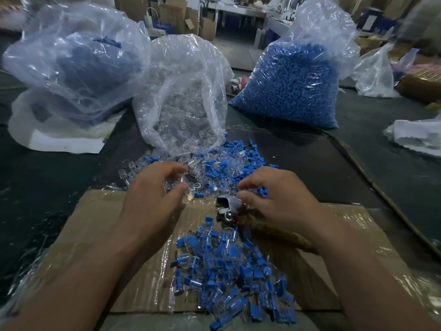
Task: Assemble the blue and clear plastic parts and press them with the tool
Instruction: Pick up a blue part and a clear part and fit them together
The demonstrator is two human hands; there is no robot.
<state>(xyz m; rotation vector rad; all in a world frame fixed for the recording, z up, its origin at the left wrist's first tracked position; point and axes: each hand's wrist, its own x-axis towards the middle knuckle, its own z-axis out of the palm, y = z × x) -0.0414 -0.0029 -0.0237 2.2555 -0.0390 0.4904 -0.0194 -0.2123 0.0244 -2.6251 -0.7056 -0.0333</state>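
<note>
**Picking parts for the next assembly**

Head view, the only one we have. The left hand point(152, 197) has its fingers curled, and we read thumb and forefinger as pinching a clear part point(182, 182). It's blurred, so this is a best call. The right hand point(276, 199) curls over the blue parts point(256, 188) at the right edge of the loose pile point(214, 166). We cannot tell whether it has one pinched or is just raking through.

The tool point(226, 206) lies on the cardboard point(95, 223), between the hands and partly under the right one. The done pile point(229, 271) sits near us. The clear bag point(181, 103) is far centre with its mouth spilling toward us, and the blue bag point(291, 80) is far right.

To do the step well, we judge:
- Take a single blue part, not a clump.
- Turn its plug end toward the open end of the clear part.
- Seat it straight by hand before it goes under the tool; a skewed fit will likely jam or crack.

Orientation:
- The held clear part's long axis looks roughly upright in the frame. Blur hides which end is open.
- The tool's long axis runs near-right to far-left, with the metal head toward the loose pile and the handle under the right wrist.
</note>
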